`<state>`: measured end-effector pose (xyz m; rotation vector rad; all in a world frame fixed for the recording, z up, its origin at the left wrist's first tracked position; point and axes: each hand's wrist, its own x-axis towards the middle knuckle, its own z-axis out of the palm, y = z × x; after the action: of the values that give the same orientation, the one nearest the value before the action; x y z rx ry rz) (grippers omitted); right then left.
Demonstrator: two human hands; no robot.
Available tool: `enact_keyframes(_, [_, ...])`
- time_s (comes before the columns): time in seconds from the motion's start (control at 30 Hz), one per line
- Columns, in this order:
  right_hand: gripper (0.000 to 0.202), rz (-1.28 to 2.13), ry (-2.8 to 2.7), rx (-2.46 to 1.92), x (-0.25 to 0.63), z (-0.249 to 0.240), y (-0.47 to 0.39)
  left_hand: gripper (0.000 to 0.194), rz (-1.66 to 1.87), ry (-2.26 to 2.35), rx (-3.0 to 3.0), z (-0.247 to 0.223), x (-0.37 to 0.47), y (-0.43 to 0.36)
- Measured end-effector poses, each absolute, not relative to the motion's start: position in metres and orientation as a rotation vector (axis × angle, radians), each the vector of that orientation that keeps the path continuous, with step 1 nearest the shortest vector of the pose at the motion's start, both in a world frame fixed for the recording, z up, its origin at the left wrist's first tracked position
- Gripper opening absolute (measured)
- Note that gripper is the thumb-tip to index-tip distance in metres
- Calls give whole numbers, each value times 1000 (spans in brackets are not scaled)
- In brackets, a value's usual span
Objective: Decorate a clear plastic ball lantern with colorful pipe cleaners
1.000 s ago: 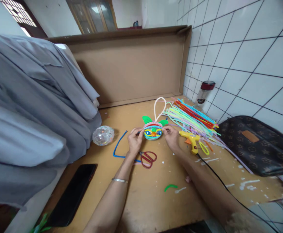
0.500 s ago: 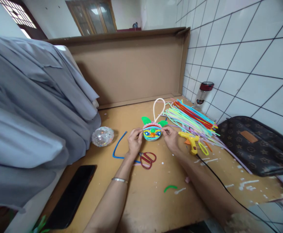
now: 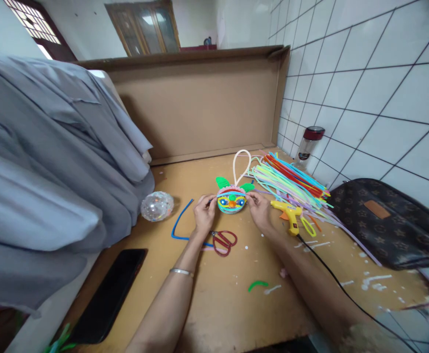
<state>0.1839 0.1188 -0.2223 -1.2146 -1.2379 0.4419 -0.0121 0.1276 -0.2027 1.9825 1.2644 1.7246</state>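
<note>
On the table, between my two hands, is a colourful animal-head craft with blue eyes, an orange nose, green ears and a white loop rising behind it. My left hand pinches its left edge, and my right hand pinches the right edge. A light blue strip runs across its brow, reaching toward my fingertips on each side. Red-handled scissors lie just below my left hand, with a bent blue pipe cleaner beside them. Right of my right hand rests a yellow hot glue gun.
Pipe cleaners are heaped at the back right, near a red-lidded bottle and a dark patterned bag. A clear faceted ball and a black phone lie left. The glue gun's cord runs under my right forearm's side.
The view has shifted very slightly. Both hands keep their places at the sides of the animal-head craft, with almost no movement.
</note>
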Motion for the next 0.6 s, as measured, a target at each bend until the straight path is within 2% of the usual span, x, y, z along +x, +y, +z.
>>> enact_keyframes(0.4, [26,790,-945,-1135,185,-216,124,19,1721,1271,1979,-205,-14,129])
enact_keyframes(0.6, [22,775,-975,-1119,184,-213,123,20,1735,1270,1987,-206,-13,130])
